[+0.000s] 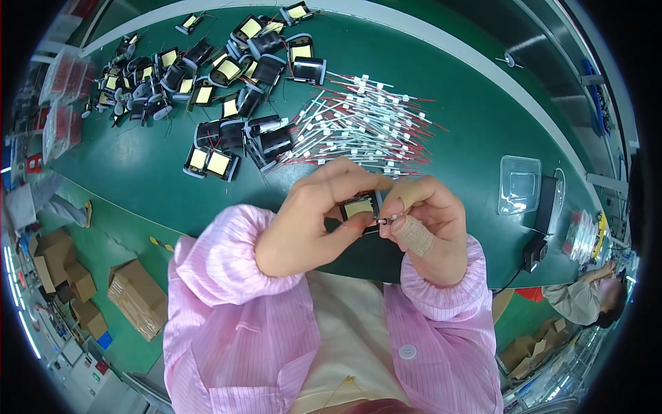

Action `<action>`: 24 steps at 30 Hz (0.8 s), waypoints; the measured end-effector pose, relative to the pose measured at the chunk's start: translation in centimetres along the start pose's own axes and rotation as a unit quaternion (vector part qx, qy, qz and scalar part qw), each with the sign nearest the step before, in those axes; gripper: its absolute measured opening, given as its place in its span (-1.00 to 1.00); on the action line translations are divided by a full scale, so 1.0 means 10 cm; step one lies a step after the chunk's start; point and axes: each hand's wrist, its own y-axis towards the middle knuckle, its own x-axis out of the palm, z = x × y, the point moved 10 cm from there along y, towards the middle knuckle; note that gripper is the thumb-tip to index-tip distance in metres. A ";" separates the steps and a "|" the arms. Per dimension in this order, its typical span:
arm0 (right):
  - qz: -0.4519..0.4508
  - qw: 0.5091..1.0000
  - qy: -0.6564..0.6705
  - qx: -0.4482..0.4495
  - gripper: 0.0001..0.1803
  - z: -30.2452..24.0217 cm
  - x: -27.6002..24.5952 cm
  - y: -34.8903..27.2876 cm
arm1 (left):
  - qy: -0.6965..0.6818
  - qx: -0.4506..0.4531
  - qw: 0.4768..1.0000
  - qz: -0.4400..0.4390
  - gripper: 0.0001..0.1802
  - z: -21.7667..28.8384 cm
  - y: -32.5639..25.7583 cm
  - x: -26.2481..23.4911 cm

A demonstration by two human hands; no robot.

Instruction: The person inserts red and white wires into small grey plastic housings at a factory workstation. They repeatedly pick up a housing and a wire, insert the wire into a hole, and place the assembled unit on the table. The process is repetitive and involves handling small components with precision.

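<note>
My left hand [310, 217] grips a small black module with a pale yellow pad [357, 208], just in front of my chest. Its thumb presses over the pad's lower edge. At the module's right side, my right hand [439, 217] pinches a thin wire end [387, 220] between thumb and fingertips; a beige bandage [415, 235] wraps one of its digits. Whether the wire is joined to the module cannot be made out. Just beyond both hands lies a heap of white and red wire leads [369, 127] with small white connectors.
Many similar black modules [231, 69] are piled on the green table [476, 131] at the far left. On the right stand a transparent plastic box [519, 185] and a black device with a cable [535, 252]. Cardboard boxes [138, 297] lie on the floor. Another person [583, 300] sits at right.
</note>
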 end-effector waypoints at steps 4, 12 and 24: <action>0.036 0.997 -0.047 -0.050 -0.74 -0.18 -0.01 0.03 | -0.111 0.021 0.994 0.011 -0.62 -0.06 0.15 -0.09; 0.076 0.909 -0.354 -0.206 -0.80 -0.56 -0.03 0.06 | -0.368 -0.016 0.930 0.014 -0.65 -0.43 0.35 -0.30; 0.019 0.810 -0.522 -0.266 -0.78 -0.47 0.21 0.11 | -0.112 0.032 0.987 -0.115 -0.89 -0.24 0.27 -0.09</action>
